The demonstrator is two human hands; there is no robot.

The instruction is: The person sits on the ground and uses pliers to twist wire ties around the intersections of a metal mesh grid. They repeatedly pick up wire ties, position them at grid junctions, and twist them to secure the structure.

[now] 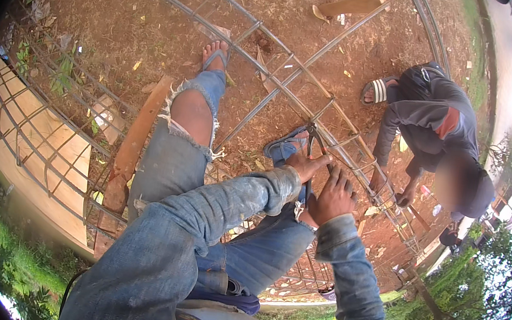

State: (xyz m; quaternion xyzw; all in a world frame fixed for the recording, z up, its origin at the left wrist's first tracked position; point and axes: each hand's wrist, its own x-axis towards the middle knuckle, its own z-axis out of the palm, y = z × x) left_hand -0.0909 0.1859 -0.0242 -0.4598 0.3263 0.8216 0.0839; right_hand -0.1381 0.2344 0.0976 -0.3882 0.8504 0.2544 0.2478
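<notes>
A pair of long-handled pincers has its jaws up against a steel rebar cage that runs diagonally across the ground. My left hand is closed around the pincers' handles, just below the jaws. Right beside it, my right hand shows its back, with bent fingers at the end of one handle; its palm is hidden. At the cage's crossing bar, by my sandalled foot, the jaws meet the bars. Any tie wire there is too small to make out.
A crouching co-worker on the right has both hands at the same cage. At left lie a wire mesh, a plywood sheet and a brown plank. Loose bars and a wood piece lie at the far side.
</notes>
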